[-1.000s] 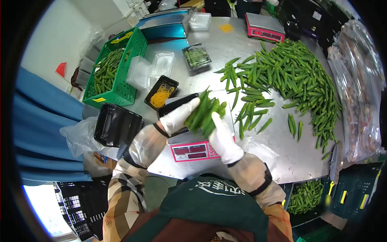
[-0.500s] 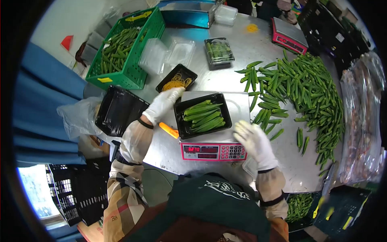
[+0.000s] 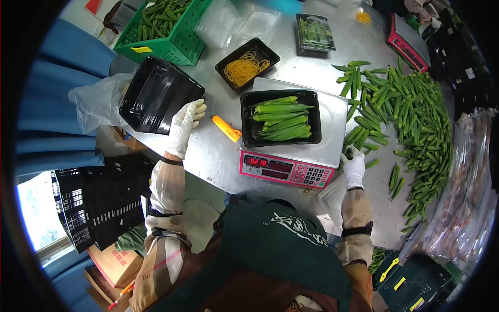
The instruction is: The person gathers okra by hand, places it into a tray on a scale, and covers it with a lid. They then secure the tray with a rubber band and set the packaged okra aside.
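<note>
On the steel plate of a digital scale (image 3: 337, 127) sits a black tray (image 3: 249, 136) holding several green okra pods (image 3: 283, 118). The red display reads 0.210. My left hand (image 3: 183, 130), in a white glove, is at the near right corner of a stack of black trays (image 3: 156, 96), its fingers stretched out and slightly bent. To the right of the scale, my gloved right hand (image 3: 354, 169) reaches the near edge of the loose okra (image 3: 410, 114). Its thumb and fingers are bent but apart, partly hidden, with no pod visible in them.
An orange cutter (image 3: 226, 129) lies left of the scale. Behind it stand a black tray of rubber bands (image 3: 244, 68), a packed okra tray (image 3: 315, 33) and a green crate (image 3: 169, 48). A second scale (image 3: 408, 44) is at back right; plastic bags (image 3: 452, 203) line the right edge.
My left hand has left the filled tray and moved left to the black tray stack. My right hand has gone from beside the scale plate to the loose okra. The view has shifted.
</note>
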`<state>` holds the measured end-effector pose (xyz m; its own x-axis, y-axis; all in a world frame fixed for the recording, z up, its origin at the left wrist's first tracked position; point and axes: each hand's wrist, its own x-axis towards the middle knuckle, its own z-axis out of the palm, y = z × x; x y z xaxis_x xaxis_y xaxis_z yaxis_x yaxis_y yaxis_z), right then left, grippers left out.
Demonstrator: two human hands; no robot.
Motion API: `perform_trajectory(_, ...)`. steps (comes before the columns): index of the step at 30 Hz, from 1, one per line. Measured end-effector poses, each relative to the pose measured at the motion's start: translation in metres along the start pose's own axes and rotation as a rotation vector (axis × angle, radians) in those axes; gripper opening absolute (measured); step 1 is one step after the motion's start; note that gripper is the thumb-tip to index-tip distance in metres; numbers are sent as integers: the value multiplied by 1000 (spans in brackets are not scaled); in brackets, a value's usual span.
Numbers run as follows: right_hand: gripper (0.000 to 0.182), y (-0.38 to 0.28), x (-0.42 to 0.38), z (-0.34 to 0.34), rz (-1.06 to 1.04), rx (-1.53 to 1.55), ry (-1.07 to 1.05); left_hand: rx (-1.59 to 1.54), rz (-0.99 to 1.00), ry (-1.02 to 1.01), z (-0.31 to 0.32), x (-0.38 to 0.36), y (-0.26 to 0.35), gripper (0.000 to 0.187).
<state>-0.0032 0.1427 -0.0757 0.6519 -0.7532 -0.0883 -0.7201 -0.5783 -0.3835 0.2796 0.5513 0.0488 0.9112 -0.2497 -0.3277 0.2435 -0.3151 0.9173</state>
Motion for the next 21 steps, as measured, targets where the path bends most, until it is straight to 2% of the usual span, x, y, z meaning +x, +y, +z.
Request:
perform_trajectory(2, 30, -4, 6, 10, 63, -86, 66, -44, -3, -13, 0, -1, -11, 42)
perform_trajectory(8, 25, 6, 20, 2, 33, -73, -14, 0, 3, -58, 8, -4, -21, 43)
perform_trajectory(13, 27, 39, 24, -3, 76, -110, 104, 52, 50, -107, 19, -2, -21, 41)
perform_trajectory(15, 27, 62, 25, -6, -20, -82, 100, 50, 67, -119, 20, 3, -25, 39)
perform_trajectory(19, 37, 96, 19, 4, -117, 252, 52, -50, 43, -136, 26, 15, -33, 37)
perform_trajectory(21, 36, 94, 2, -5, 3, 405, 94, -19, 50, -167, 33, 17, -31, 40)
